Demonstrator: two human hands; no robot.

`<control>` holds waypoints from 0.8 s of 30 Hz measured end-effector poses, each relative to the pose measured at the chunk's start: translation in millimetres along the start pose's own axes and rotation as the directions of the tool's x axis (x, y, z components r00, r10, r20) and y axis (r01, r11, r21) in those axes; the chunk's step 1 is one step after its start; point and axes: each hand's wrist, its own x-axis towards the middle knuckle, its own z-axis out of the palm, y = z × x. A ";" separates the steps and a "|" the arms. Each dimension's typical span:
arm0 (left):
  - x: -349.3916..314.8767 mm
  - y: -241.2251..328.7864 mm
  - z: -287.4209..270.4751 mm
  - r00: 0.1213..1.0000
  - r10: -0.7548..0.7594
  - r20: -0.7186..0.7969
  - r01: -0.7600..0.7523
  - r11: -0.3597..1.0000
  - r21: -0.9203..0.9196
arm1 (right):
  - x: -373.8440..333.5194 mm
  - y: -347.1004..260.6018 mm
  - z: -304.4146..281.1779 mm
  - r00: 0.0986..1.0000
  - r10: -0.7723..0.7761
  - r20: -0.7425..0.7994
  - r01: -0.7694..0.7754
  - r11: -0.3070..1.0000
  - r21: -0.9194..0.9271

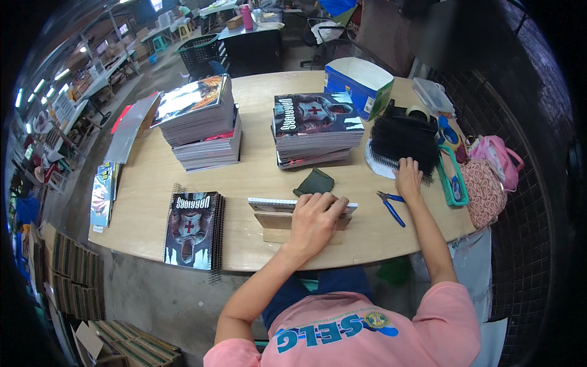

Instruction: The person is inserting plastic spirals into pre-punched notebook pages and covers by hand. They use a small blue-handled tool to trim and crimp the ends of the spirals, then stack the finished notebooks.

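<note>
My left hand [315, 223] is closed over a book [269, 202] that stands on edge, its white punched side facing up, at a low wooden stand [276, 235]. To the right, my right hand [409, 178] reaches to the front of a heap of black plastic binding coils [403, 144], its fingers curled on a coil at the edge. Pliers with blue handles [393, 209] lie just left of my right forearm. Behind the standing book is a dark green cloth pad [315, 182]. Coil-bound books [189, 232] with dark covers are stacked left of the stand.
Two tall stacks of books [205, 134] [315, 131] stand farther back. A blue box [358, 85], a green tray [452, 177], a tape roll [418, 112] and a clear plastic container [434, 96] line the right side. Bags [486, 189] hang by the right edge; flat sheets [131, 128] lie at left.
</note>
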 end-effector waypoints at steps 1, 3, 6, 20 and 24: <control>0.3 -0.1 -0.4 1.000 0.002 -0.002 -0.002 1.000 -0.005 | 1.4 4.9 -1.9 0.999 -0.014 0.034 0.015 1.000 -0.008; 1.8 0.3 -1.2 1.000 0.002 -0.006 -0.002 1.000 -0.011 | 1.5 10.9 -7.6 0.993 -0.116 0.033 0.116 0.993 0.007; 2.0 2.2 -3.7 1.000 -0.009 -0.010 0.009 1.000 -0.019 | 4.7 13.3 -18.7 0.980 -0.188 -0.057 0.191 0.981 0.043; 4.2 6.9 -4.5 0.997 -0.066 -0.039 0.064 0.996 -0.055 | -20.3 -71.5 -136.5 0.957 -0.287 0.049 0.110 0.513 0.851; 2.0 9.9 -6.2 0.998 -0.060 -0.037 0.058 0.996 -0.073 | -34.6 -82.7 -147.2 0.919 -0.386 0.077 0.090 0.397 0.913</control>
